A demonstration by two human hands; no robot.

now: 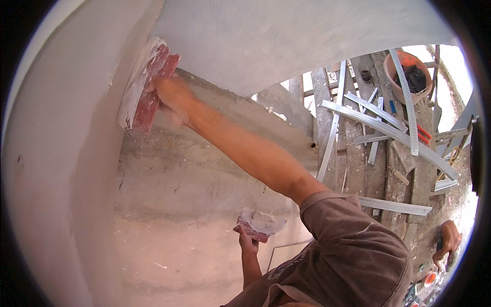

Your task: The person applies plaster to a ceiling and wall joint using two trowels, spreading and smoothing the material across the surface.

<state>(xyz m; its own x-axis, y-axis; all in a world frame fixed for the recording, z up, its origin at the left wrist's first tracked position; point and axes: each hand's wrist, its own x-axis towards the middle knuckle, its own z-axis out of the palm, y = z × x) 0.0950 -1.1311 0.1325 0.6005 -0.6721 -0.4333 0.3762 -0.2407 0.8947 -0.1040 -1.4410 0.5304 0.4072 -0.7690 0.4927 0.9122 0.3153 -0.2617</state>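
Note:
My right hand [173,97], partly blurred, reaches to the upper left and is closed on a red plastering float [153,97]. Pale plaster smears the float, which lies against the wall [66,138] near an inside corner. Lower down, my left hand [247,242] grips a red plastering trowel [258,234]. A heap of wet, light grey plaster [266,221] sits on that trowel. The fingers of both hands are partly hidden by the tools.
To the right, a plank scaffold [365,174] carries several perforated metal corner strips [394,130], red-handled snips [423,134] and an orange bucket [411,77]. A smooth grey surface [286,41] spans the top. At lower right a bare hand or foot [450,239] shows beside an orange cup [430,279].

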